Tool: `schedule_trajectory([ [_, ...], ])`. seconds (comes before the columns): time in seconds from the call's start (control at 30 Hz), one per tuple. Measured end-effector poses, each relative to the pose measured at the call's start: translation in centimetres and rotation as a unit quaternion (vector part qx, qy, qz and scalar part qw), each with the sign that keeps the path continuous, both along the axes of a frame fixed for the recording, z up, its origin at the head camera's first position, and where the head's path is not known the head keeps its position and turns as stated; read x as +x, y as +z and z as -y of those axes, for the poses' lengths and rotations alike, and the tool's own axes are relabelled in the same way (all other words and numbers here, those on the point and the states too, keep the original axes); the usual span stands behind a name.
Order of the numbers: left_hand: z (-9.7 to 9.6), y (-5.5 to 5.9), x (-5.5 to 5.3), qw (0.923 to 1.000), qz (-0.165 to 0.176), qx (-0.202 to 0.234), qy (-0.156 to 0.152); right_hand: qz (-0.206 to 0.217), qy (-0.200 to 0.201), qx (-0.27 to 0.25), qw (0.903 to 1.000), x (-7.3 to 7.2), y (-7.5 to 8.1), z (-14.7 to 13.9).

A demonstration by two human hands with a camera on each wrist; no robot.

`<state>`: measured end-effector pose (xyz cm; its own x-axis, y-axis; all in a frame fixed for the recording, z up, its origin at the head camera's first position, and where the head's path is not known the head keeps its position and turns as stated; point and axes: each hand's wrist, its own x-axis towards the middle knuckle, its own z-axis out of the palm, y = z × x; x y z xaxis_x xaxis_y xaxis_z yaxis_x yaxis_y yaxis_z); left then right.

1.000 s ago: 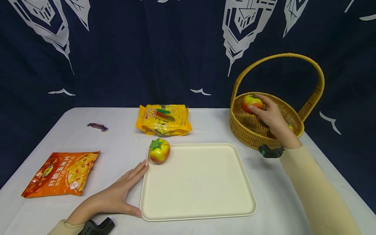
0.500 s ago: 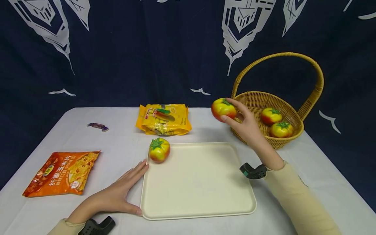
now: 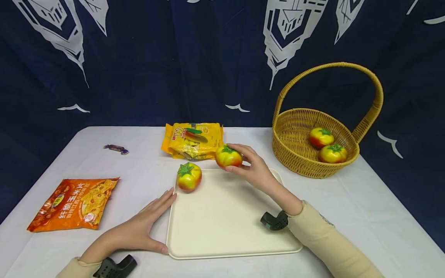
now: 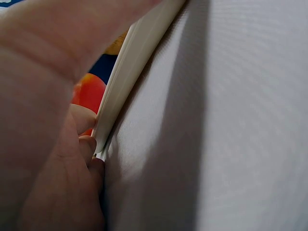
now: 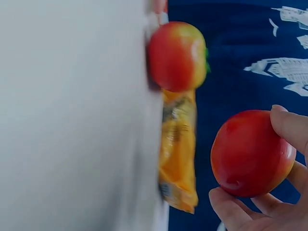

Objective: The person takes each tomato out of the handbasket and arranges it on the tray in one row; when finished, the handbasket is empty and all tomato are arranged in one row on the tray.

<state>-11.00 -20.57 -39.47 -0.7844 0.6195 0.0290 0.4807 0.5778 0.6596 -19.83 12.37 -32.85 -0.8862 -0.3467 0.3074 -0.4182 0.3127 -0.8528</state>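
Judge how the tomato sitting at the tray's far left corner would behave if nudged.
The tomato would probably roll, given its rounded sides. The tray's low rim might only partly check it. Its glossy skin suggests it could be somewhat slippery.

On the counter (image 3: 375,200), one tomato (image 3: 189,177) is set on the far left corner of a tray (image 3: 222,227); another tomato (image 3: 228,156) is held to its right by the fingers (image 5: 291,127) of the right hand (image 3: 255,170). The tray's left edge is touched by the left hand (image 3: 139,227). A packet (image 3: 192,141) is placed behind the tray; two tomatoes (image 3: 333,154) are contained in a basket (image 3: 290,152) farther right. At left, a candy (image 3: 116,149) is laid behind a snack bag (image 3: 73,204).
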Motion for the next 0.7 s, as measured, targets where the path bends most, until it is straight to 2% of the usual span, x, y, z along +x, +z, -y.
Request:
schedule_trajectory([
  [0.33,0.0,0.1,0.0,1.0000,0.008,-0.001,0.001,0.021,0.013,0.034,0.9991,-0.2,-2.6,1.5],
  [0.6,0.0,0.1,0.0,1.0000,-0.001,0.004,0.001,-0.008,0.009,0.067,0.9976,-0.2,-3.3,2.6],
  [0.7,-0.1,0.1,0.1,1.0000,-0.001,0.003,0.000,-0.010,0.015,0.066,0.9977,-0.1,-3.5,2.8],
])
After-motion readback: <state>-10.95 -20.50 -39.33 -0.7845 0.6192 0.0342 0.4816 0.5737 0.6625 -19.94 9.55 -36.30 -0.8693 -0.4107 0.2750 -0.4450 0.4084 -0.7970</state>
